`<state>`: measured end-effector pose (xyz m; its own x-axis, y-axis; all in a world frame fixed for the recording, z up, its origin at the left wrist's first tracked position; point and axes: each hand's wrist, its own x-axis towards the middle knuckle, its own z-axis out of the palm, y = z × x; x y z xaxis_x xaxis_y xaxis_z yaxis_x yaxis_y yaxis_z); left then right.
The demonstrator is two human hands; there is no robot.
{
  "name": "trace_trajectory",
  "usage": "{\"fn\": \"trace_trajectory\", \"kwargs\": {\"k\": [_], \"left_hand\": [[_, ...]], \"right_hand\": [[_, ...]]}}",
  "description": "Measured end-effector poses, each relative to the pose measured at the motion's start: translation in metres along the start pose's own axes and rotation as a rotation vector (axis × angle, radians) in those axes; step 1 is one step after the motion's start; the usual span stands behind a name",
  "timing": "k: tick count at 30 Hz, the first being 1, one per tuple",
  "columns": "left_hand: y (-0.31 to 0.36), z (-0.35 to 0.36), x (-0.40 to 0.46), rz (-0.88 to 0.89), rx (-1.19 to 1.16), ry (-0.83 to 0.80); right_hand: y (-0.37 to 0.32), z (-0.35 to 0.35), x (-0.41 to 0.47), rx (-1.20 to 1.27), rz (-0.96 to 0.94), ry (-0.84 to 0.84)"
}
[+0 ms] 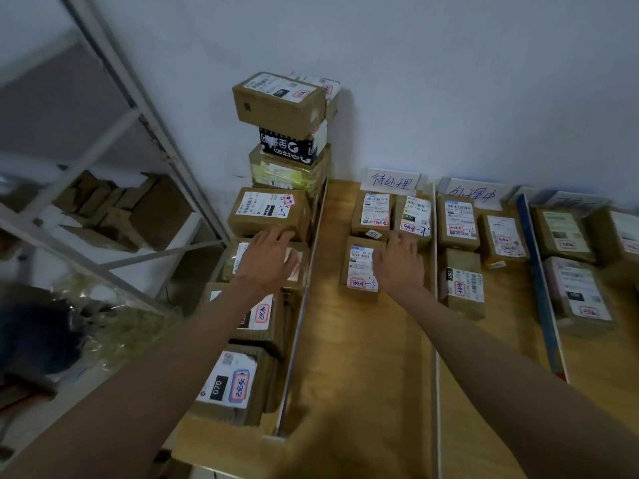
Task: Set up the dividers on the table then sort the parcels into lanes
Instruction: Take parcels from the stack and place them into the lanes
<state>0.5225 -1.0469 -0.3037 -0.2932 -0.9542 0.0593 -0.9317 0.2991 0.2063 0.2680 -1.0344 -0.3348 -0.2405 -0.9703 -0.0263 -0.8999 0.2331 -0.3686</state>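
Upright dividers split the wooden table into lanes: a white one on the left, a thin white one in the middle and a blue one to the right. My left hand reaches with straight fingers over brown parcels in the left lane, its fingertips at the near edge of a labelled parcel. My right hand lies flat beside a parcel in the second lane, its fingertips touching the parcel behind. Paper lane signs stand against the wall.
A leaning stack of boxes rises at the back of the left lane against the wall. Further parcels fill the third lane and the right lane. A metal shelf rack holding cartons stands to the left.
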Motion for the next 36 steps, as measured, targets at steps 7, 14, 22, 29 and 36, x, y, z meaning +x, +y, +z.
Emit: {"fn": "trace_trajectory", "kwargs": {"k": [7,14,22,29,36], "left_hand": [[-0.034,-0.05,-0.007,-0.065,0.072,0.034],[-0.077,-0.1,0.029,-0.052,0.113,0.086],[-0.121,-0.143,0.119,0.028,0.155,0.107],[-0.126,-0.164,0.197,-0.009,0.042,0.138],[-0.121,-0.157,0.23,-0.113,-0.076,0.084]], "right_hand": [[-0.068,-0.031,-0.001,0.001,-0.118,0.006],[-0.143,-0.056,0.031,0.017,-0.195,0.057],[-0.205,-0.085,0.101,0.009,-0.185,0.143],[-0.232,-0.098,0.163,0.111,-0.078,0.193],[-0.236,-0.089,0.187,0.31,0.056,0.075]]}}
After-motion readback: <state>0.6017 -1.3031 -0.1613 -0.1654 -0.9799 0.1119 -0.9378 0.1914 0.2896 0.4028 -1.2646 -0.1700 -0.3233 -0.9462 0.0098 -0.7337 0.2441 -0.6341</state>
